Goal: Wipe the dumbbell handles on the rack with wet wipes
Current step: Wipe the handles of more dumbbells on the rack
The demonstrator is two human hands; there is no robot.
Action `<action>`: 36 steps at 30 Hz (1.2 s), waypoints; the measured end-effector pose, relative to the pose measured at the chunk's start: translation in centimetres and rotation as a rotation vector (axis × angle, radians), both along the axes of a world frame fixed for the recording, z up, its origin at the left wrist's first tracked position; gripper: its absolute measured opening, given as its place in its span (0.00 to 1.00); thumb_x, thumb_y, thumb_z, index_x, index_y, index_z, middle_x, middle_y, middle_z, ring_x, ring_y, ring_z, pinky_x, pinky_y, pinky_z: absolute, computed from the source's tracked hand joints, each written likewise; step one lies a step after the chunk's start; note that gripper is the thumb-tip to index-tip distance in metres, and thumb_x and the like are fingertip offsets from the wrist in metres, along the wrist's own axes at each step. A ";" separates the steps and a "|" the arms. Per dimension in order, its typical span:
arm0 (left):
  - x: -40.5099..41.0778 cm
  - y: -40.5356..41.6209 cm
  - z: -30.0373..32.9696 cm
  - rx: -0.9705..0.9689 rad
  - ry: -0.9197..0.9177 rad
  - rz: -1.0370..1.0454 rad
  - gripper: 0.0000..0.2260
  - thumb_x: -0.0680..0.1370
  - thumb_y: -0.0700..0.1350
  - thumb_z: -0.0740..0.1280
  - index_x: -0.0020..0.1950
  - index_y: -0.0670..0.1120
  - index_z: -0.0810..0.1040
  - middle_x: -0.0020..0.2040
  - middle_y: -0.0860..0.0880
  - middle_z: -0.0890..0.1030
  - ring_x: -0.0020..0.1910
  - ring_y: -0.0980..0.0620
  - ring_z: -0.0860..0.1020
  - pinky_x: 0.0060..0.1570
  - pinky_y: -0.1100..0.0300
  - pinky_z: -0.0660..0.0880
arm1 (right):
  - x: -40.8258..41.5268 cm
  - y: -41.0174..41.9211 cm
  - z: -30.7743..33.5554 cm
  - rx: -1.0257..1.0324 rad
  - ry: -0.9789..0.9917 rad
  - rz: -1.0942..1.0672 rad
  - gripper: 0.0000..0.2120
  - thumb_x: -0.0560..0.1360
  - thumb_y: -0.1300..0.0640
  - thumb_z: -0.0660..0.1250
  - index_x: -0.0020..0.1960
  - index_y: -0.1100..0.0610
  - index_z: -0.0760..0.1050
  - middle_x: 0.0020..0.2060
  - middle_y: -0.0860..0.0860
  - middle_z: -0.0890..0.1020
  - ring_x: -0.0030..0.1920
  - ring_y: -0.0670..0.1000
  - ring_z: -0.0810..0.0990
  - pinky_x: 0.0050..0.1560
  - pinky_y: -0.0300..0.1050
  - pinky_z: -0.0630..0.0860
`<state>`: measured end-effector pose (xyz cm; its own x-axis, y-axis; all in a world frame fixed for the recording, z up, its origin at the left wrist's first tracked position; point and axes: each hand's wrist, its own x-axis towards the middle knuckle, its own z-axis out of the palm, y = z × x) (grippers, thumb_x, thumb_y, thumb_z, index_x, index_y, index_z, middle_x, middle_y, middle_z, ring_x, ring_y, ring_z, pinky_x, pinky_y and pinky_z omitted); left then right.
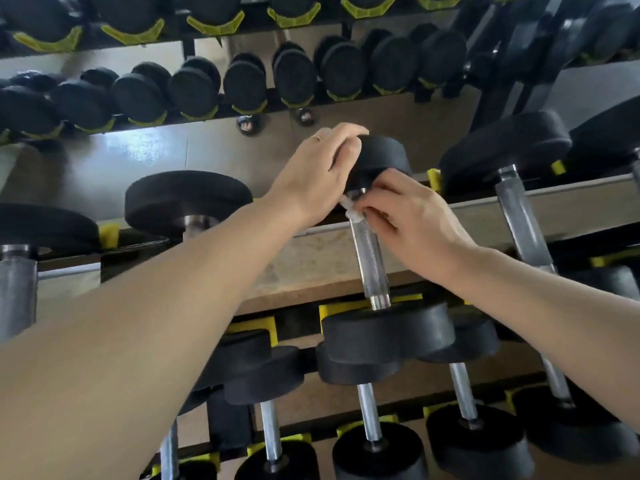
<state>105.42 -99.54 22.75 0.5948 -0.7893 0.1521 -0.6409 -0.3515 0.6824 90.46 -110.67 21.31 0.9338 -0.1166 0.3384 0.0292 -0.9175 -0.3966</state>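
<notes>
A black dumbbell with a knurled steel handle [369, 258] lies across the middle tier of the rack [485, 202]. Its far head [384, 157] is gripped from the left by my left hand [313, 174], fingers curled over the top. My right hand [408, 220] pinches a small white wet wipe [349, 209] against the top end of the handle, just below the far head. The near head [388, 330] rests on the front rail. Most of the wipe is hidden under my fingers.
More dumbbells sit on either side: one at the left [188, 199], one at the right [512, 202]. A lower tier [370, 414] holds several more, with yellow cradles [332, 310]. A second rack of small dumbbells [242, 84] stands behind.
</notes>
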 end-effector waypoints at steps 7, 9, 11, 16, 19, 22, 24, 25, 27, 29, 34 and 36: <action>-1.2 -0.6 -1.5 -0.103 -0.079 0.144 0.15 0.86 0.51 0.52 0.59 0.47 0.75 0.47 0.50 0.76 0.51 0.48 0.73 0.51 0.53 0.71 | -2.2 -0.9 -0.4 0.160 0.127 0.198 0.07 0.78 0.61 0.67 0.53 0.58 0.83 0.51 0.48 0.80 0.45 0.42 0.79 0.46 0.36 0.78; -1.5 -0.6 -1.3 -0.119 -0.088 0.155 0.14 0.87 0.49 0.52 0.58 0.47 0.75 0.44 0.51 0.74 0.47 0.48 0.72 0.48 0.55 0.69 | -3.1 -1.1 0.0 0.127 0.217 0.326 0.09 0.78 0.58 0.65 0.54 0.57 0.83 0.51 0.47 0.80 0.47 0.43 0.79 0.48 0.41 0.79; -1.4 -0.7 -1.3 -0.135 -0.114 0.156 0.14 0.87 0.48 0.52 0.58 0.45 0.76 0.44 0.50 0.75 0.46 0.48 0.72 0.49 0.54 0.69 | -2.3 -1.4 0.3 0.075 0.220 0.381 0.10 0.79 0.56 0.64 0.54 0.57 0.83 0.51 0.48 0.79 0.46 0.43 0.79 0.48 0.42 0.80; -1.4 -0.7 -1.4 -0.165 -0.138 0.173 0.15 0.87 0.47 0.52 0.59 0.44 0.76 0.48 0.48 0.78 0.49 0.48 0.75 0.51 0.52 0.71 | 0.2 -1.9 -0.4 0.090 0.060 0.252 0.06 0.79 0.61 0.67 0.53 0.59 0.83 0.50 0.51 0.78 0.45 0.47 0.80 0.46 0.44 0.80; -1.6 -0.7 -1.4 -0.157 -0.134 0.180 0.15 0.87 0.47 0.52 0.61 0.44 0.76 0.48 0.48 0.76 0.47 0.48 0.74 0.48 0.55 0.70 | -2.7 -2.1 -0.6 0.117 0.187 0.399 0.08 0.79 0.59 0.66 0.55 0.59 0.82 0.51 0.49 0.78 0.47 0.44 0.79 0.48 0.43 0.80; -1.7 -0.7 -1.5 -0.161 -0.159 0.190 0.15 0.87 0.46 0.52 0.61 0.44 0.76 0.47 0.48 0.76 0.46 0.48 0.73 0.47 0.57 0.68 | -2.4 -2.5 -0.2 0.094 0.224 0.467 0.09 0.79 0.57 0.66 0.55 0.58 0.82 0.51 0.47 0.78 0.47 0.43 0.79 0.49 0.41 0.79; -1.7 -0.7 -1.5 -0.175 -0.170 0.191 0.14 0.87 0.45 0.52 0.60 0.43 0.76 0.47 0.47 0.77 0.46 0.48 0.73 0.48 0.57 0.68 | -0.4 -2.6 -0.3 0.097 0.116 0.362 0.08 0.80 0.58 0.65 0.53 0.58 0.82 0.50 0.49 0.78 0.45 0.44 0.79 0.48 0.42 0.79; -1.8 -0.7 -1.5 -0.173 -0.173 0.195 0.14 0.87 0.45 0.52 0.60 0.43 0.76 0.48 0.48 0.77 0.47 0.49 0.73 0.48 0.58 0.68 | 0.4 -2.5 -0.4 0.117 0.051 0.295 0.08 0.80 0.59 0.65 0.52 0.59 0.82 0.49 0.50 0.78 0.44 0.45 0.79 0.46 0.42 0.79; -1.9 -0.7 -1.7 -0.164 -0.179 0.205 0.14 0.87 0.45 0.52 0.60 0.44 0.76 0.49 0.47 0.77 0.48 0.49 0.73 0.49 0.57 0.69 | 0.4 -2.1 -1.0 0.164 0.015 0.214 0.07 0.79 0.60 0.66 0.51 0.60 0.82 0.49 0.50 0.79 0.43 0.46 0.79 0.44 0.43 0.79; -1.9 -0.8 -1.8 -0.171 -0.182 0.217 0.15 0.87 0.45 0.51 0.61 0.44 0.76 0.49 0.46 0.77 0.47 0.48 0.74 0.49 0.55 0.71 | -1.7 -1.7 -1.5 0.187 0.085 0.267 0.05 0.79 0.61 0.67 0.51 0.60 0.82 0.49 0.50 0.78 0.43 0.45 0.79 0.44 0.43 0.78; -1.9 -1.0 -1.9 -0.180 -0.183 0.236 0.16 0.87 0.46 0.50 0.61 0.44 0.76 0.50 0.47 0.77 0.48 0.47 0.74 0.50 0.50 0.73 | -1.1 -2.7 -0.9 0.129 0.100 0.360 0.05 0.79 0.60 0.67 0.52 0.59 0.82 0.49 0.49 0.78 0.44 0.44 0.79 0.45 0.43 0.79; -1.9 -0.9 -1.8 -0.184 -0.171 0.247 0.16 0.87 0.46 0.50 0.60 0.44 0.76 0.51 0.47 0.78 0.49 0.47 0.74 0.51 0.50 0.71 | 0.7 -2.6 -1.1 0.138 -0.019 0.235 0.06 0.79 0.62 0.67 0.51 0.61 0.82 0.48 0.51 0.79 0.43 0.47 0.79 0.44 0.44 0.80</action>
<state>103.51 -100.46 20.90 0.7182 -0.5751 0.3917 -0.6621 -0.3915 0.6391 91.17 -113.30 20.24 0.9341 0.0566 0.3524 0.2439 -0.8220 -0.5146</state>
